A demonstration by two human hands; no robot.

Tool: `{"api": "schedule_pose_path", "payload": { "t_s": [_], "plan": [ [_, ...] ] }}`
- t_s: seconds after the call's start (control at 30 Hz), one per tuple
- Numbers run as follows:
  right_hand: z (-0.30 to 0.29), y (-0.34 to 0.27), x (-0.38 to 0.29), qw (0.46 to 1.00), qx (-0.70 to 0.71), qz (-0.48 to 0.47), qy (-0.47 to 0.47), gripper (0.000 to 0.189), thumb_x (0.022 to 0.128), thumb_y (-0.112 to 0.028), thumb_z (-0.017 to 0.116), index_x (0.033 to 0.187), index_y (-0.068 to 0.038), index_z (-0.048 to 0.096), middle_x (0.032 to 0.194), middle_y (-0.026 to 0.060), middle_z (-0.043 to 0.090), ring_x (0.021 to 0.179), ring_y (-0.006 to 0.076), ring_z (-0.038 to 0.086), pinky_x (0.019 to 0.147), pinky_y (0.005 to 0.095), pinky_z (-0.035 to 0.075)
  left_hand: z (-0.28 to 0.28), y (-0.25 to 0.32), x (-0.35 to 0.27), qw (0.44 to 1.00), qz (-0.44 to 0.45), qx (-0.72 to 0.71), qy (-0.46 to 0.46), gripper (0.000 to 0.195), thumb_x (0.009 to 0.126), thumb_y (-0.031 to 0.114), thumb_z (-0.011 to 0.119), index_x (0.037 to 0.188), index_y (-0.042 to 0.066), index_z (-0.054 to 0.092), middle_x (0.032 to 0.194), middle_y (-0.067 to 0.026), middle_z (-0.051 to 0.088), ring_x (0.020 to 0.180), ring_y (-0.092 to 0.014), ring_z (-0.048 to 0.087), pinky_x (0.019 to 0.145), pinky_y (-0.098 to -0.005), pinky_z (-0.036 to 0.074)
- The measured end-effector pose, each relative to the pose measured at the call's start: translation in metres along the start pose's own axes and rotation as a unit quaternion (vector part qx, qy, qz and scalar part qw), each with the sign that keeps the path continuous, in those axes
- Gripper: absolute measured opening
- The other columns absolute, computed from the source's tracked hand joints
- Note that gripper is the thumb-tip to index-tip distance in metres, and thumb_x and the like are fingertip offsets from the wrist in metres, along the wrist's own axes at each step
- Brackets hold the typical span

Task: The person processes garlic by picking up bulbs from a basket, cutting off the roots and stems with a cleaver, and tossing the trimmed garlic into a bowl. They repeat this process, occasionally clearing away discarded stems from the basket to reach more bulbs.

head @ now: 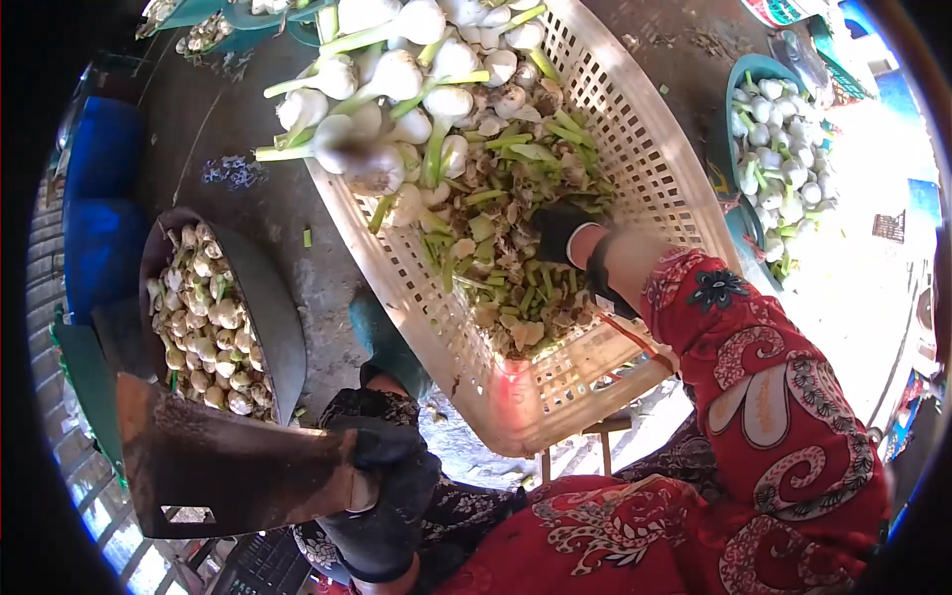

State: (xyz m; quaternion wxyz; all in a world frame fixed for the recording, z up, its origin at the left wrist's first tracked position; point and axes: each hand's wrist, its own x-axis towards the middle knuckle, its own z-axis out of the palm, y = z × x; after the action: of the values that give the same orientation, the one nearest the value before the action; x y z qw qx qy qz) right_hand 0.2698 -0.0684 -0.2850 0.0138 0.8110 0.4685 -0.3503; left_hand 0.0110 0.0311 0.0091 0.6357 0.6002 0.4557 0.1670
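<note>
My left hand (398, 476), in a dark glove, grips the handle of a broad cleaver (230, 461) with a dark, stained blade. The cleaver points left, above a round tub. In the slatted white plastic crate (632, 111) before me, my right hand (563, 232), also gloved, reaches into a heap of cut garlic stems and skins (520, 290). Its fingers are hidden from view, so what they hold cannot be told. Garlic bulbs (394, 78) with green stem stubs are piled at the crate's far end, some hanging over its left rim.
To the left stands a tub (290, 357) of yellowish, dirty garlic bulbs. A green tub (732, 97) of whiter bulbs is at the right. Blue containers (104, 216) line the far left, and a green boot (401, 364) stands by the crate. Scraps lie on the concrete floor (245, 245).
</note>
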Motion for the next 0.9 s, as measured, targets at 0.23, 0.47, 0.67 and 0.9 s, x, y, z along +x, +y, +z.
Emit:
{"api": "schedule_pose_path", "payload": {
  "t_s": [0.23,0.47,0.67,0.9],
  "plan": [
    [-0.013,-0.008,-0.018,0.879,0.106,-0.108,-0.452,0.021,0.071,-0.017,0.059,0.087,-0.007,0.066,0.096,0.0158,0.063,0.086,0.0308,0.061,0.074,0.0429,0.046,0.01,0.017,-0.007,0.998,-0.022,0.014,0.061,0.026,0.067,-0.01,0.054,0.088,0.004,0.051,0.075,-0.0071,0.055,0.061,-0.015,0.055,0.054,-0.0272,0.047],
    [0.002,-0.002,0.01,0.996,0.071,-0.048,0.002,0.042,0.071,-0.014,0.056,0.113,-0.008,0.056,0.101,0.0193,0.061,0.094,0.0352,0.059,0.08,0.0419,0.048,-0.005,-0.005,0.0,0.999,-0.03,0.01,-0.018,0.022,0.069,-0.01,0.056,0.087,0.002,0.052,0.075,-0.0078,0.055,0.062,-0.015,0.055,0.053,-0.026,0.047],
    [0.034,-0.016,0.009,0.986,-0.081,-0.095,-0.107,0.073,0.056,-0.02,0.067,0.125,-0.009,0.046,0.118,0.0184,0.053,0.103,0.0333,0.055,0.085,0.0416,0.047,-0.001,-0.002,0.0,0.999,-0.039,0.01,-0.006,0.028,0.069,-0.011,0.058,0.092,0.002,0.05,0.081,-0.0074,0.054,0.066,-0.016,0.055,0.054,-0.0255,0.047],
    [-0.001,-0.025,-0.005,0.905,-0.1,-0.11,-0.399,0.064,0.058,-0.03,0.07,0.116,-0.006,0.055,0.115,0.0148,0.057,0.102,0.0316,0.056,0.083,0.0419,0.046,0.0,0.005,-0.001,0.882,-0.182,-0.434,-0.042,0.034,0.069,-0.013,0.058,0.098,0.003,0.049,0.086,-0.0052,0.052,0.072,-0.015,0.054,0.057,-0.026,0.047]
  ]
}}
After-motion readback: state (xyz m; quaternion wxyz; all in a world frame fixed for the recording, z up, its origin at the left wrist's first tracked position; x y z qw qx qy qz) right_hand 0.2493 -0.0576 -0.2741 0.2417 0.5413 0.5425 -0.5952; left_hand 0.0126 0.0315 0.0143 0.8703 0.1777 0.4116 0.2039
